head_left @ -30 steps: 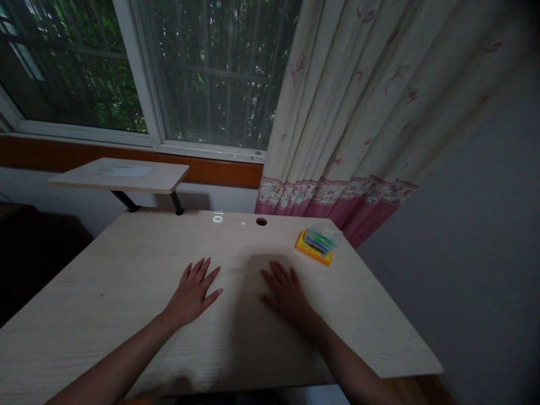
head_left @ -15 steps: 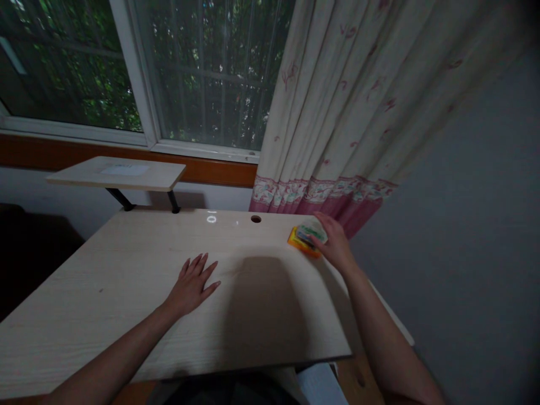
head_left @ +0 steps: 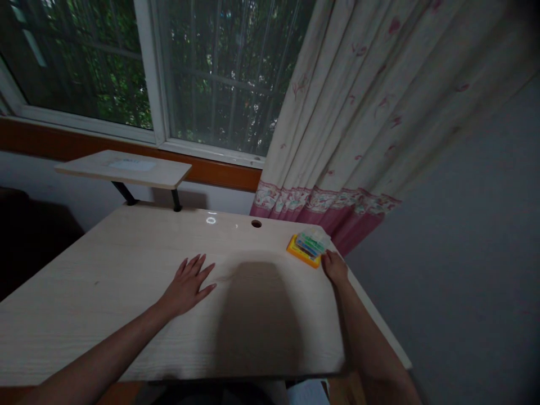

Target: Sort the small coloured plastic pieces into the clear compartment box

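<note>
Beyond the left grip [head_left: 189, 286] and to its left, the raised shelf [head_left: 169, 175] stands at the far edge of the tabletop [head_left: 105, 315]. The left grip is spread, palm down on the wood, with nothing in it, and its fingers point away from the body. Farther off and to the right of that grip is a dark hole [head_left: 256, 224] in the surface. Next comes the orange box [head_left: 302, 259], well apart from the left grip but just left of the right grip [head_left: 335, 266], clearly the nearer hand. The box's long axis slants from its far-left corner to its near-right corner, and that near-right end faces the right grip; nothing marks a front or back. A clear plastic piece [head_left: 315, 239] lies over the far-right part of the box, showing green and blue bands, just beyond the fingertips of the right grip. That grip is curled at the box's end; whether it is closed on anything cannot be told. The curtain [head_left: 291, 197] hangs beyond both.
</note>
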Motion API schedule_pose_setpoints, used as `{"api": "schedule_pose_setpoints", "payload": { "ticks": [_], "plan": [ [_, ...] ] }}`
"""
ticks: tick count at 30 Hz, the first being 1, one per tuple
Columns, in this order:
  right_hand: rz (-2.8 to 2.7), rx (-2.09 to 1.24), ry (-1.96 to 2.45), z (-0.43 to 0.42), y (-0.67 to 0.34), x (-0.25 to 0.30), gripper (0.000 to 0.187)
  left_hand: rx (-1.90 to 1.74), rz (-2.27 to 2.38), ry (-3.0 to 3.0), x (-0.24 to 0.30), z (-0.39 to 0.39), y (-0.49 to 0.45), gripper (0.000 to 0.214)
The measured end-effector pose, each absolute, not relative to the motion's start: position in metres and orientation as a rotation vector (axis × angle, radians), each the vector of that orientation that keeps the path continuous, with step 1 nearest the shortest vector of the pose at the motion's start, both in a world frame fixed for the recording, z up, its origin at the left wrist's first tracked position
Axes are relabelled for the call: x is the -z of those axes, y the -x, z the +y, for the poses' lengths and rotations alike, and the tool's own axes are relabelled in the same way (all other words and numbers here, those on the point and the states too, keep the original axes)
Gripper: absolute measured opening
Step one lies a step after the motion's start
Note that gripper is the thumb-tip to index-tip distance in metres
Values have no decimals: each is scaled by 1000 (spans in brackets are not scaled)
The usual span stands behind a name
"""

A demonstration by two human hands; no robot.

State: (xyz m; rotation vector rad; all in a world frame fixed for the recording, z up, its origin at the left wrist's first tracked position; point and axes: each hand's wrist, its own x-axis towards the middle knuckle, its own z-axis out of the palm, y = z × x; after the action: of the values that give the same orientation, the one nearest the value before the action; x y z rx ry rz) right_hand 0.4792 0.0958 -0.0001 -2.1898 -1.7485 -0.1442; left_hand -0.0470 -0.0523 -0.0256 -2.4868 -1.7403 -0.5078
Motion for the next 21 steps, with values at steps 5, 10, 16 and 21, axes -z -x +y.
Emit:
{"api": "schedule_pose_setpoints", "payload": {
  "ticks": [5, 10, 16, 21],
  "plan": [
    [-1863, 20, 2201, 111, -467, 5, 50, 515, -1740, 2492, 21, -54, 46, 63],
    [-2028, -32, 2057, 120, -437, 2, 51, 523, -1750, 2512, 23, -55, 46, 62],
    [-2164, -146, 1927, 115, -370, -3, 50, 795, -1745, 2466, -6, -58, 42, 59],
    [-2275, -275, 1766, 95, -326, -2, 50, 1274, -1647, 2245, -91, -85, 61, 55]
  ]
}}
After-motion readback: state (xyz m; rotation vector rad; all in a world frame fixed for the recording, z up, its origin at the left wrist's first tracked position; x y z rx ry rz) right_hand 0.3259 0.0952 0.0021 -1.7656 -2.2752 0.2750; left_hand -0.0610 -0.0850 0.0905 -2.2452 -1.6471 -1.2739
